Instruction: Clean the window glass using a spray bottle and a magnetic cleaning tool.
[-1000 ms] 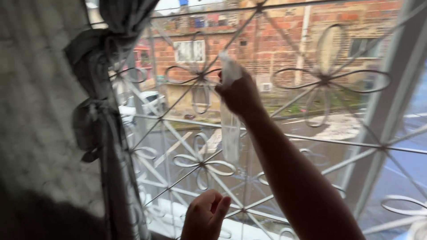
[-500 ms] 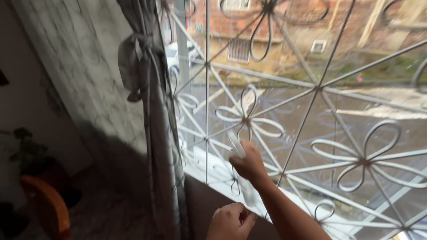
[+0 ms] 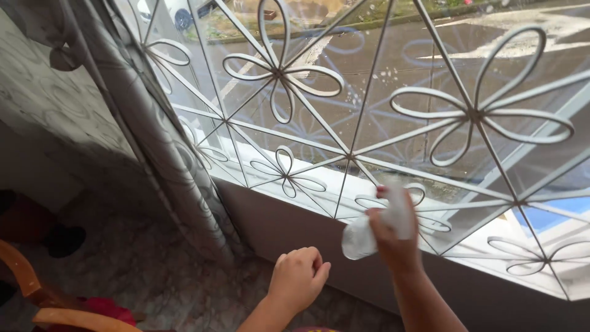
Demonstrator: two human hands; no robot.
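- The window grille [image 3: 369,117] fills the upper and right part of the view, with the glass pane just behind it.
- The curtain [image 3: 166,160] hangs at the grille's left edge, down to the floor [image 3: 153,276].
- The sill wall [image 3: 295,224] runs below the grille.
- The right hand [image 3: 393,237] is at the grille's bottom edge, closed on a cloth [image 3: 362,237].
- The left hand [image 3: 298,276] is lower and to the left, before the sill wall, apart from the right hand.
- A chair [image 3: 37,295] stands at the bottom left corner, well apart from both hands.

White painted metal grille [image 3: 350,157], wet glossy glass [image 3: 393,67], soft cloth [image 3: 362,237], patterned fabric curtain [image 3: 160,154].
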